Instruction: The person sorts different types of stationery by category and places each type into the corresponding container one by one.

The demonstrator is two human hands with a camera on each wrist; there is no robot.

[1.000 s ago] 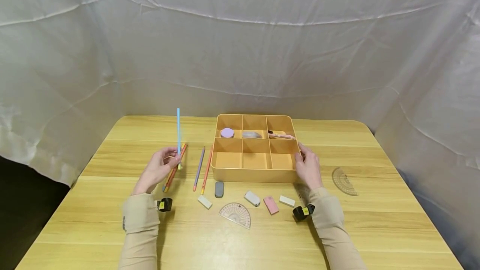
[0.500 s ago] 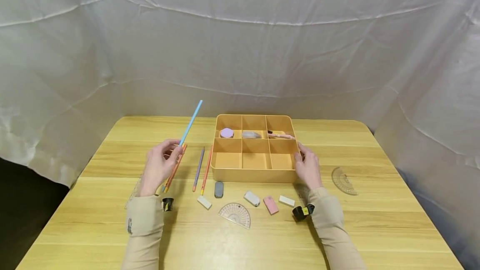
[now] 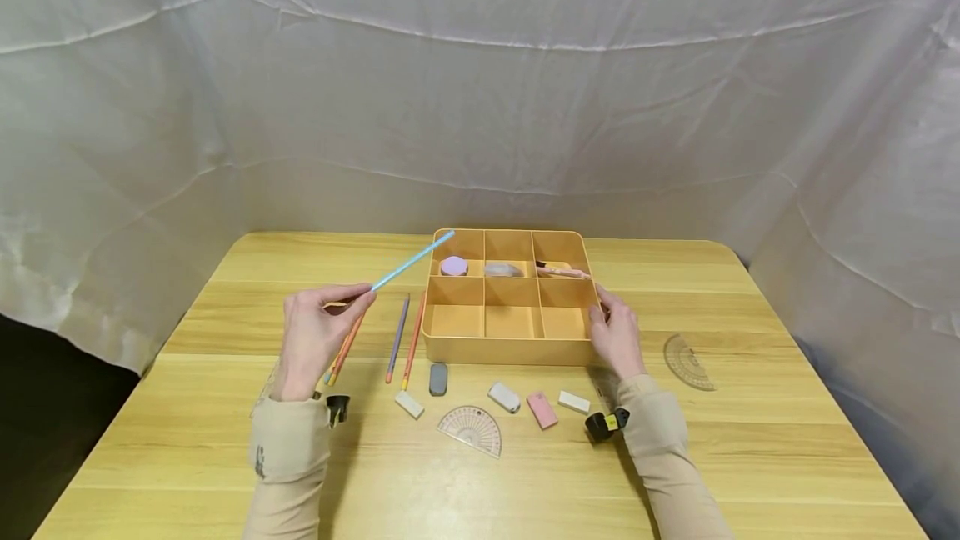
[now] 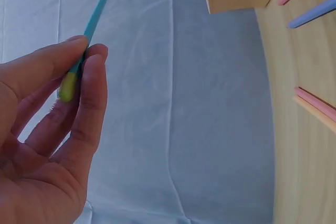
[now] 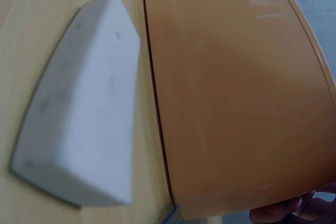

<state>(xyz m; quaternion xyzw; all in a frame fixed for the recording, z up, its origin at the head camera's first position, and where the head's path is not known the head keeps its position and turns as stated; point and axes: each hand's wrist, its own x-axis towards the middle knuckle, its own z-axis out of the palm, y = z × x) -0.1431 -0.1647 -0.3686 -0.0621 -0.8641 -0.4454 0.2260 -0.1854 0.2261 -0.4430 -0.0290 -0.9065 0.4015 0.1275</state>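
Observation:
Between thumb and fingertips my left hand [image 3: 318,336] pinches a light-blue pencil [image 3: 412,261] with a yellow-green end. Raised off the table, the pencil slants up to the right, its far tip over the back-left corner of the orange compartment box [image 3: 510,350]. In the left wrist view the yellow-green end of the pencil [image 4: 93,19] sits within the fingers. My right hand [image 3: 618,336] holds the box at its right side; some fingers are hidden. A purple round item [image 3: 453,266], a grey-white item [image 3: 502,270] and a pink pen-like item [image 3: 562,272] lie in the back compartments.
Left of the box lie a purple pencil [image 3: 398,338], a red pencil [image 3: 414,340] and orange-red pencils [image 3: 345,350]. In front are a grey eraser [image 3: 438,379], white erasers [image 3: 574,402], a pink eraser [image 3: 542,410] and a protractor [image 3: 471,429]. Another protractor [image 3: 687,363] lies right.
The blue pencil has tipped from upright to a low slant, its tip swinging right over the box. My left hand has shifted slightly right and turned. The right hand has stayed put.

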